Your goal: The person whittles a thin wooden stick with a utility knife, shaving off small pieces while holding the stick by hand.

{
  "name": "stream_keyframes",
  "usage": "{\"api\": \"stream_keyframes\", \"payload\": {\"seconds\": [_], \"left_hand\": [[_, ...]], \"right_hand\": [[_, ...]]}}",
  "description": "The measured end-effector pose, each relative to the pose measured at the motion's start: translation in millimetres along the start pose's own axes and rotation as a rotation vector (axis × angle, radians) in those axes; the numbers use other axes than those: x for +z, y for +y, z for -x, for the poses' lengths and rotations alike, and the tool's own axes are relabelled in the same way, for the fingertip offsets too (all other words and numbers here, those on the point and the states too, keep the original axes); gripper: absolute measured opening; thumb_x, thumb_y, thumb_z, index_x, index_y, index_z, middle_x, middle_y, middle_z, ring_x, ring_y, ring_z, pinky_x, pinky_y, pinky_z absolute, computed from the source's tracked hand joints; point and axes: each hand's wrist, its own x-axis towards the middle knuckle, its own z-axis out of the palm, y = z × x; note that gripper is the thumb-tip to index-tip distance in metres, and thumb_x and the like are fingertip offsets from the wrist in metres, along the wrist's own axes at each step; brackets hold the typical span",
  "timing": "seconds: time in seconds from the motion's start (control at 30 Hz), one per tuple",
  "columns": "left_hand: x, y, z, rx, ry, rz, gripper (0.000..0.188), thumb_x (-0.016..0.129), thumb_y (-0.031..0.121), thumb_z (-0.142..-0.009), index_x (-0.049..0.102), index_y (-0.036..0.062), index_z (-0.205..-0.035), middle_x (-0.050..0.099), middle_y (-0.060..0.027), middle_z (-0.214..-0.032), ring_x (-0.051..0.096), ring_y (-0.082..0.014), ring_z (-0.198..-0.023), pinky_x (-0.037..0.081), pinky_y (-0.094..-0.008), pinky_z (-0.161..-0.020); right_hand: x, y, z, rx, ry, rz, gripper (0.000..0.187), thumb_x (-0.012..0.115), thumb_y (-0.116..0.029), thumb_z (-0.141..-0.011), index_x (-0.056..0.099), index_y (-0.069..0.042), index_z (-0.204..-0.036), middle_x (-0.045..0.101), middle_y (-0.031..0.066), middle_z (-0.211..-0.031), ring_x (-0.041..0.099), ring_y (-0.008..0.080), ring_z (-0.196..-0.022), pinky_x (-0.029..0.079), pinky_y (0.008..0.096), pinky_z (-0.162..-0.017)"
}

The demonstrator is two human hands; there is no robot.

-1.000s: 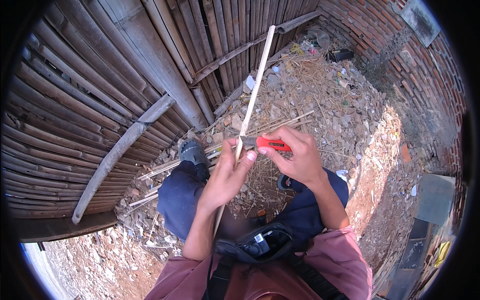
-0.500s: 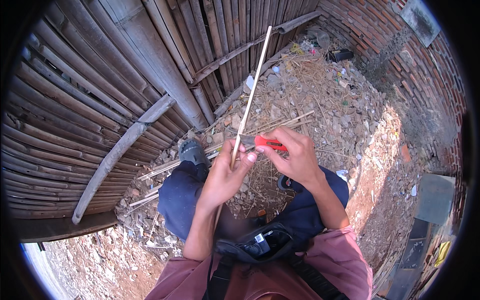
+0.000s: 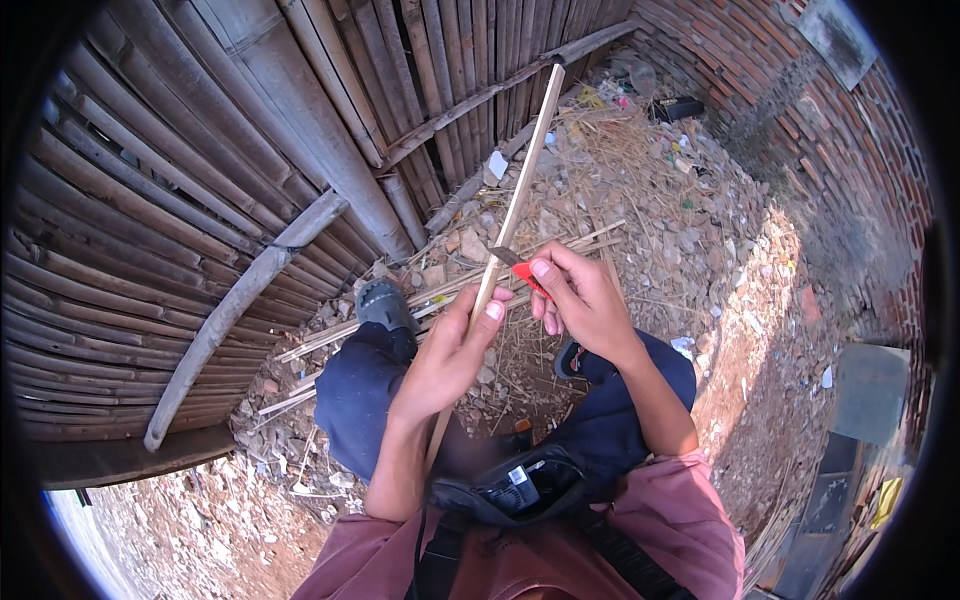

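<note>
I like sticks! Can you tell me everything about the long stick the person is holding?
The bamboo strip is long, thin, flat and pale tan. It slants up and away from the person's lap toward the bamboo fence. The left hand grips its lower part, and the blade of a red-handled knife in the right hand rests against it.

A single wide fisheye view from a camera worn on the person's head, looking steeply down past the chest and knees to the ground. It sits close above both hands, the left hand [image 3: 447,352] and right hand [image 3: 585,300], which are near the centre. Straight lines bow toward the dark round rim: a bamboo fence [image 3: 200,180] curves at left, a brick wall [image 3: 800,110] at upper right.
</note>
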Motion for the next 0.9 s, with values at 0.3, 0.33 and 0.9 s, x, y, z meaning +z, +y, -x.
{"api": "stream_keyframes", "payload": {"seconds": [0.3, 0.33, 0.9], "left_hand": [[-6.9, 2.8, 3.7, 0.029, 0.063, -0.008, 0.031, 0.051, 0.020, -0.115, 0.061, 0.0019, -0.137, 0.051, 0.0041, -0.083, 0.049, -0.0057, -0.068, 0.043, -0.0233, -0.060], [-7.4, 2.4, 3.7, 0.063, 0.068, -0.067, 0.030, 0.052, 0.019, -0.114, 0.061, 0.0018, -0.137, 0.053, 0.0038, -0.082, 0.051, -0.0058, -0.068, 0.044, -0.0237, -0.059], [-2.9, 3.4, -0.6, 0.085, 0.191, 0.032, 0.033, 0.078, 0.010, -0.100, 0.063, -0.0014, -0.127, 0.073, -0.0044, -0.088, 0.065, -0.0066, -0.062, 0.048, -0.0203, -0.051]], "right_hand": [[-0.5, 7.5, -2.7, -0.384, 0.105, 0.309, 0.024, 0.075, -0.026, -0.101, 0.071, -0.003, -0.108, 0.071, 0.0071, -0.080, 0.071, 0.0171, -0.071, 0.054, 0.0335, -0.063], [1.4, 2.9, -0.7, -0.444, 0.096, 0.361, 0.025, 0.078, -0.027, -0.098, 0.072, -0.004, -0.107, 0.072, 0.0078, -0.083, 0.073, 0.0199, -0.074, 0.055, 0.0348, -0.065], [3.4, 6.4, 3.6, -0.584, 0.114, 0.597, 0.021, 0.084, -0.024, -0.090, 0.077, -0.010, -0.103, 0.072, 0.0075, -0.090, 0.074, 0.0274, -0.078, 0.057, 0.0385, -0.066]]}}
